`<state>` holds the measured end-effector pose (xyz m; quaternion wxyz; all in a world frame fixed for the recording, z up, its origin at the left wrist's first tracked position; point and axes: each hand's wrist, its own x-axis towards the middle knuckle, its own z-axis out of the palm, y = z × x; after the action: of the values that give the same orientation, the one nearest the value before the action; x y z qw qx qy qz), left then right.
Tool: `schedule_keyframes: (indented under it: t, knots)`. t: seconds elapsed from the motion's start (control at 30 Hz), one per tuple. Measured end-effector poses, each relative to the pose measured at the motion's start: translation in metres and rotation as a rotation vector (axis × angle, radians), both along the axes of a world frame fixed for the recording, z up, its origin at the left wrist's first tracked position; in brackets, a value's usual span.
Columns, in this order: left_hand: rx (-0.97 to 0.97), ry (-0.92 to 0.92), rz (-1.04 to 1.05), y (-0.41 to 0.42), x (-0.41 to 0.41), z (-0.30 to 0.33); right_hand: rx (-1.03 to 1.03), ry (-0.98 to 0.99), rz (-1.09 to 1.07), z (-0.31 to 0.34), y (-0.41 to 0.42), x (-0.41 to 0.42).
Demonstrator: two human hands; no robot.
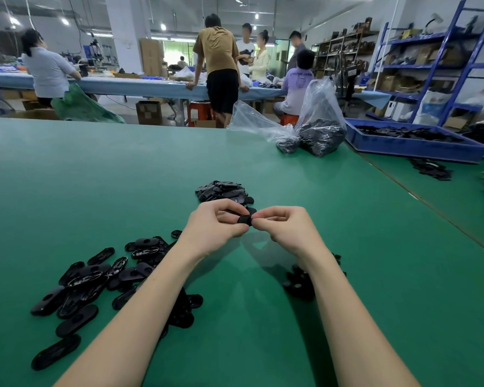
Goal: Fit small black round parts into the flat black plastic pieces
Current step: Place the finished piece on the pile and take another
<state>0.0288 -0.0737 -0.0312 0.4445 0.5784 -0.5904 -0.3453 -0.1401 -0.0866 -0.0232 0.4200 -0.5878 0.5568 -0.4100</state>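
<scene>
My left hand [215,227] and my right hand [282,227] meet above the green table [95,177], both pinching one flat black plastic piece [245,219] between their fingertips. Whether a round part sits in it is hidden by my fingers. A loose spread of flat oval black pieces [90,283] lies at the lower left, partly under my left forearm. A smaller heap of flat pieces [224,191] sits just beyond my hands. A pile of small black parts [299,283] lies beside and under my right forearm.
Two clear plastic bags of black parts [319,135] stand at the table's far edge. A blue tray [414,143] with black pieces sits at the right, more pieces [430,169] in front of it. Several people stand at a far blue table [140,85]; blue shelving is at the right.
</scene>
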Motion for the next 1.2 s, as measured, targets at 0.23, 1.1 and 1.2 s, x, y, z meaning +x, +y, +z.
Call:
schedule_keyframes:
  t: [0.23,1.1,1.2]
  knots:
    - [-0.013,-0.008,-0.021,0.0008,-0.0018,0.0039,-0.035,0.064,-0.022,0.0012,-0.0016,-0.0004]
    - [0.076,0.142,-0.019,0.0008,-0.0019,0.0059,0.007,0.048,-0.033,-0.0035,-0.0063,-0.0014]
    - [0.088,0.14,-0.019,0.0003,-0.002,0.0058,-0.003,0.059,-0.031,-0.0039,-0.0061,-0.0016]
